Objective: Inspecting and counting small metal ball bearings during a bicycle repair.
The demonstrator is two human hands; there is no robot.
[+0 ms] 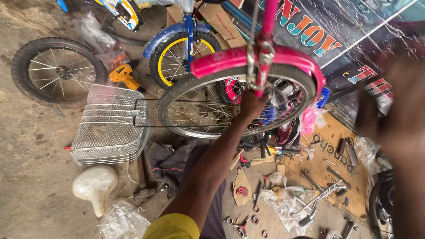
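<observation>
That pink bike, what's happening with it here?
A person stands over a pink bicycle's wheel, seen from above. Their left hand reaches through to the hub area under the pink mudguard. The right hand is a close blur at the frame's edge. A wire basket, a white saddle, a yellow drill and scattered tools lie on the floor.

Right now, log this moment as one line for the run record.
left hand: gripping at pink bike wheel hub | right hand: blurred, close to camera | wire basket beside wheel | tools scattered on floor
</observation>
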